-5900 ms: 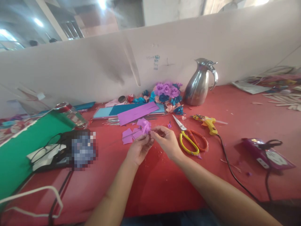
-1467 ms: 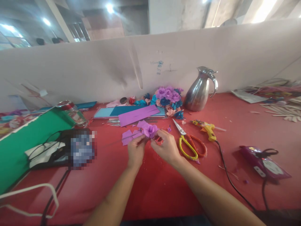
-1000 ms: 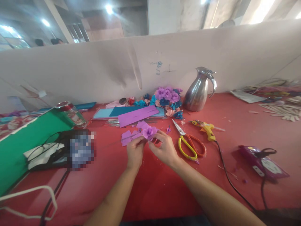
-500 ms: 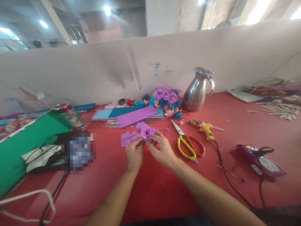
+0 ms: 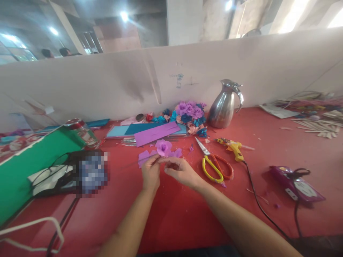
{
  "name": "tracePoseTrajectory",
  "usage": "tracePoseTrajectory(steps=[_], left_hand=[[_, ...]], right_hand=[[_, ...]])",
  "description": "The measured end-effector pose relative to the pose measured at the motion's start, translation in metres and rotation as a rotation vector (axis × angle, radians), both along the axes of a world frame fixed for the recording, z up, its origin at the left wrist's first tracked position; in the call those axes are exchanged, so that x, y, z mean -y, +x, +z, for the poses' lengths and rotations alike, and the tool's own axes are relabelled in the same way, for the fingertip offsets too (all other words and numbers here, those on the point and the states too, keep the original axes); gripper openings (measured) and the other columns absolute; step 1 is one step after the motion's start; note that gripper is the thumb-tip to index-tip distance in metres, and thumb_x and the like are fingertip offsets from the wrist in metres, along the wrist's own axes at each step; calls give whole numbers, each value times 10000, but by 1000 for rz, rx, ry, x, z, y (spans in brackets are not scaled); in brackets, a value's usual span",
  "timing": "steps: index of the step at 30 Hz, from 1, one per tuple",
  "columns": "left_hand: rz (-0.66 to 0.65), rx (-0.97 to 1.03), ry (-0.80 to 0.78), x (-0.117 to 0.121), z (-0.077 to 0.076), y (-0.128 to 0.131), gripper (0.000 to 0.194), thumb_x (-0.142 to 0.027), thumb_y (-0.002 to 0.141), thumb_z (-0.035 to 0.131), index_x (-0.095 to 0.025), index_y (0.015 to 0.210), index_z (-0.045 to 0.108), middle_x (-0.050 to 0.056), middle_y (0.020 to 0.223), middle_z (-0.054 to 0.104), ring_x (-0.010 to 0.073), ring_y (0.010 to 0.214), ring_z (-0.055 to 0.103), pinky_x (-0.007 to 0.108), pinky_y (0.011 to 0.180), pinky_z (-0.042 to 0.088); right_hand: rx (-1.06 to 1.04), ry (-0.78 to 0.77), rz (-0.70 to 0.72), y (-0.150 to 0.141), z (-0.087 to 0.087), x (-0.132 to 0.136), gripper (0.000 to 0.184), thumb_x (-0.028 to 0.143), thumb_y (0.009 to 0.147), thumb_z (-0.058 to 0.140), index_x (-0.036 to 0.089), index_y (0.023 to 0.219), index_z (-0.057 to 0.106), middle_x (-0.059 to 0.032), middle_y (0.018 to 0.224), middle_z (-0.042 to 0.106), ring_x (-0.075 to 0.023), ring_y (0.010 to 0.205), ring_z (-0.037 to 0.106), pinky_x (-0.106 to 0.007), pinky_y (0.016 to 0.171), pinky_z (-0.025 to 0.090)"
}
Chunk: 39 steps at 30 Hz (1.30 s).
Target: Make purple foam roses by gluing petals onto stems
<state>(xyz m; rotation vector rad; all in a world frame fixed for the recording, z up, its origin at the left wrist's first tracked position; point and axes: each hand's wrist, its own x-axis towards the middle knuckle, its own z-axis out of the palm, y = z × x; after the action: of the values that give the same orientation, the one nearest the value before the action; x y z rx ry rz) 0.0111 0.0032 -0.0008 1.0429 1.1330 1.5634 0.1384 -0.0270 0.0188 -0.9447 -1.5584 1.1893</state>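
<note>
A small purple paper flower [image 5: 163, 147] stands up just above my two hands over the red table [image 5: 187, 214]. My left hand [image 5: 150, 172] is closed, pinching the flower from below at its thin stem. My right hand [image 5: 180, 170] sits beside it with fingers curled toward the flower's base, touching it. Loose purple paper pieces [image 5: 144, 156] lie on the table behind the hands. A purple paper strip [image 5: 157, 133] rests on blue sheets further back.
Yellow-and-orange scissors [image 5: 214, 167] and a yellow glue gun [image 5: 233, 148] with its black cord lie right of my hands. A steel jug [image 5: 224, 105] and a bunch of paper flowers [image 5: 190, 113] stand by the white partition. A purple power strip [image 5: 296, 178] lies right; a green sheet [image 5: 34, 157] left.
The flower has risen a little and turned upright above my hands. My right hand has dropped slightly lower beneath it.
</note>
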Motion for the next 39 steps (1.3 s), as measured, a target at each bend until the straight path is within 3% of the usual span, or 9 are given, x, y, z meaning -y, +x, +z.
tracePoseTrajectory(steps=[6,10,12,15,18,21,26,31,39], left_hand=[[-58,82,-71,-4,3,0,122,-227,597,751,-147,666,691,0,672,671,127,658,600,254,691,457],[17,139,-58,-8,6,-4,199,-262,585,783,-151,710,675,0,690,672,132,697,624,282,774,469],[76,199,-53,-12,7,-8,224,-250,558,797,-155,703,655,-10,673,661,121,690,625,274,775,471],[172,281,-19,-20,8,-20,248,-217,544,792,-158,713,621,-32,661,631,88,649,598,232,708,458],[293,267,84,-28,10,-36,196,-210,608,734,-163,716,578,-45,676,601,50,590,527,187,626,406],[409,205,158,-34,11,-50,129,-207,669,656,-169,734,552,-48,682,576,47,567,480,179,595,371],[433,108,155,-37,6,-56,107,-237,709,616,-179,759,541,-35,707,576,64,588,477,192,616,370],[315,70,81,-37,-3,-50,148,-287,711,636,-182,773,551,-30,698,585,78,595,498,205,618,370],[276,-28,-16,-35,-3,-47,48,-178,705,616,-186,728,575,-29,642,578,110,622,525,227,654,392]], right_hand=[[173,185,-50,-1,4,8,310,117,734,494,185,946,709,20,705,635,-107,627,551,-218,644,454],[538,454,71,-1,8,16,157,142,743,530,197,674,659,10,637,635,-110,578,517,-215,597,385],[697,500,53,1,9,17,220,203,786,548,196,574,608,11,560,596,-105,518,477,-223,546,324],[758,355,-279,10,6,6,331,295,870,499,197,572,603,-5,551,592,-119,509,488,-237,530,296],[658,245,-630,28,-2,-12,191,232,854,498,199,819,683,-42,778,688,-169,706,587,-261,657,393],[700,277,-760,41,-11,-24,278,163,787,541,171,1030,675,-96,1001,687,-234,961,565,-351,872,395],[822,242,-573,22,-19,-22,258,187,808,538,222,988,719,-84,1008,685,-267,1021,502,-389,854,349],[989,233,-337,-18,-16,-32,253,193,833,514,235,974,720,-89,1041,681,-287,1050,481,-388,796,327],[1111,166,-343,-38,-20,-54,244,136,846,482,183,980,680,-135,1047,654,-289,1027,473,-381,763,299]])
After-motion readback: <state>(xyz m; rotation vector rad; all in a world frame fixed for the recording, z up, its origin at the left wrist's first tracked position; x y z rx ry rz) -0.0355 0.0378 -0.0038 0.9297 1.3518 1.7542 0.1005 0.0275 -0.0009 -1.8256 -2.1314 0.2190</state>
